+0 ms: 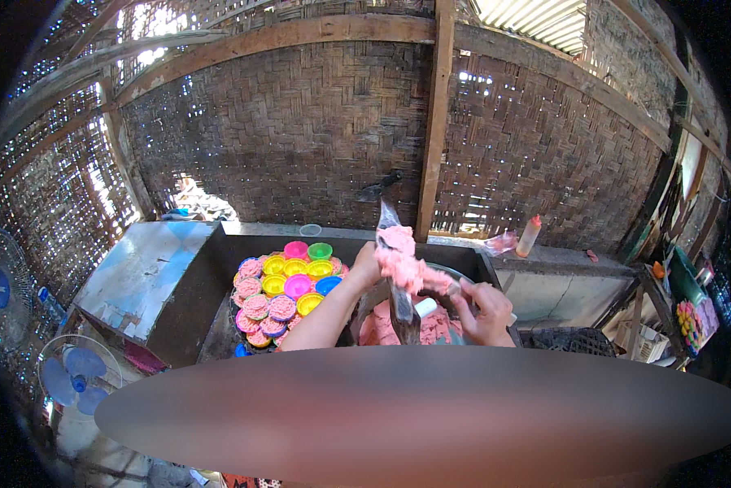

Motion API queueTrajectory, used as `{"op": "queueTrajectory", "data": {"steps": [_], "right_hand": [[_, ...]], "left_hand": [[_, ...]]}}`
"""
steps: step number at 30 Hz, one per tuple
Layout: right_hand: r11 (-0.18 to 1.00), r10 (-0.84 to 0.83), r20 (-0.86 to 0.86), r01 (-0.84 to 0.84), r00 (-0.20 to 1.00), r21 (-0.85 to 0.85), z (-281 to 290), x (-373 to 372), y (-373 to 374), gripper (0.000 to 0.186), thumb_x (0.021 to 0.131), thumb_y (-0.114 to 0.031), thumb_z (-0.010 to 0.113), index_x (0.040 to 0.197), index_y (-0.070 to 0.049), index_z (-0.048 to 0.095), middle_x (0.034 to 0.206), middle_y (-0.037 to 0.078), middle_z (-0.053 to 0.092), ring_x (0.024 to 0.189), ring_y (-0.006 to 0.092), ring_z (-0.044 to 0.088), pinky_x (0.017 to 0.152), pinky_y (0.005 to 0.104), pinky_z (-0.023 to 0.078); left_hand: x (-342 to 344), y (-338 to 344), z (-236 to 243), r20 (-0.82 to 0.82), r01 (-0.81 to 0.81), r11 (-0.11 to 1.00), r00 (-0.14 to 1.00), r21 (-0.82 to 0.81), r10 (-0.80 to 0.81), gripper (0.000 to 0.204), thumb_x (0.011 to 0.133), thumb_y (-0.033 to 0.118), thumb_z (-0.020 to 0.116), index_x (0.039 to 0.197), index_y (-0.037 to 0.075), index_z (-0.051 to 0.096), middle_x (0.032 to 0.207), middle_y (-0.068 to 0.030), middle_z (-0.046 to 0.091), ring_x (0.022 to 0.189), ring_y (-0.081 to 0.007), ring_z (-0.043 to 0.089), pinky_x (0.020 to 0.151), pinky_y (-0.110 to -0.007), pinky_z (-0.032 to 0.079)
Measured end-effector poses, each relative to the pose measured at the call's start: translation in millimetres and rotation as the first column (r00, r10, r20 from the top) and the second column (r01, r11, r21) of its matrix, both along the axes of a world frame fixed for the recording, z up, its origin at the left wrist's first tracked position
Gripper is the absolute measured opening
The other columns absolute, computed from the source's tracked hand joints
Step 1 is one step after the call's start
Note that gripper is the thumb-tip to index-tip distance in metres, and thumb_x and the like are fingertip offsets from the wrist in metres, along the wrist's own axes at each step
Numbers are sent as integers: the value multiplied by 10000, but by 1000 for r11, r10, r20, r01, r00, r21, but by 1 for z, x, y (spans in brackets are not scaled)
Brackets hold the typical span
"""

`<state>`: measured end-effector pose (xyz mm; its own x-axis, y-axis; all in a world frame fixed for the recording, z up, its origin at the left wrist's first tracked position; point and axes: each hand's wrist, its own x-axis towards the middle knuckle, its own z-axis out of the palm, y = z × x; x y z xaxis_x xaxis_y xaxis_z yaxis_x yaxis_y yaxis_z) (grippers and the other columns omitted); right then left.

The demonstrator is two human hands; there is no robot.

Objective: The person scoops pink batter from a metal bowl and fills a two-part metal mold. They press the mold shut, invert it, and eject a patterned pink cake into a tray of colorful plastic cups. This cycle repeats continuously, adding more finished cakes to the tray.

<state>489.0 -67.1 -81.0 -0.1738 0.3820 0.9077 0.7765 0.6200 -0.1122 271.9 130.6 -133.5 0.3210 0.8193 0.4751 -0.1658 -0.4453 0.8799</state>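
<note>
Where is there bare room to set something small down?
The worn blue-and-white box top, left of the colored cups, looks widest and bare. A smaller ledge patch shows between the squeeze bottle and a small pink piece. It's crowded among the packed cups and around the pink mixture near the right hand.

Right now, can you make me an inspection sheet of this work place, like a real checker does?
Surface: dark worktop with raised edges; its near part is blurred out.
Job's things: colourful cups, several filled with pink paste; more paste on a clear plastic bag.
Clutter: red-capped bottle and a clear packet on the back ledge.
Hands: left hand at the bag, fingers mostly hidden; right hand curled beside the raised paste, exact grip unclear.
Cables: nothing seen.
Surroundings: woven walls, wooden post, blue-bladed fan at lower left.
</note>
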Motion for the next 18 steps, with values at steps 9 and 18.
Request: {"op": "queueTrajectory", "data": {"steps": [9,18], "right_hand": [[989,-137,-221,122,966,-81,4,5,41,208,720,-171,681,883,-52,630,689,86,598,592,214,584,531,298,454],[998,19,21,-18,1000,-68,6,-1,0,227,696,-167,688,890,-65,630,610,60,551,524,208,550,485,297,429]], "left_hand": [[27,-55,37,409,411,837,876,-361,-254,183,831,102,492,968,30,590,878,-23,592,772,-134,574,710,-287,471],[-2,-22,5,-169,-83,996,982,24,86,162,765,112,583,894,27,631,838,-51,627,695,-130,562,643,-309,482]]}}
